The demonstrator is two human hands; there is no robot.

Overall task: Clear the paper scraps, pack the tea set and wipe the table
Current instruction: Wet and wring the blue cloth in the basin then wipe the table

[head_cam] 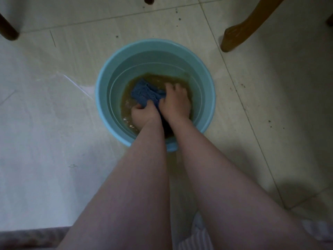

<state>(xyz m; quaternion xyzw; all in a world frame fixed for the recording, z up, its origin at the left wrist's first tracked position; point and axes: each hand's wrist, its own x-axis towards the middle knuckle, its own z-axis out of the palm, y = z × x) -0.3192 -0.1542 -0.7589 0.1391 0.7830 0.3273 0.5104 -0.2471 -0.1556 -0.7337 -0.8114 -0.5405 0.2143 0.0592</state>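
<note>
A light blue plastic basin (207, 82) stands on the tiled floor, holding murky brown water (182, 79). A blue cloth (146, 92) lies bunched in the water. My left hand (144, 114) grips the near left part of the cloth, fingers curled round it. My right hand (177, 101) holds the cloth's right side, its fingers bent over the fabric and partly under water. Both forearms reach down into the basin from the bottom of the view. The lower part of the cloth is hidden between my hands.
A light wooden furniture leg (239, 33) stands on the floor at the upper right. A dark leg (9, 29) is at the upper left. Small dark specks (241, 85) dot the pale tiles. A grey edge (30, 237) shows at the bottom left.
</note>
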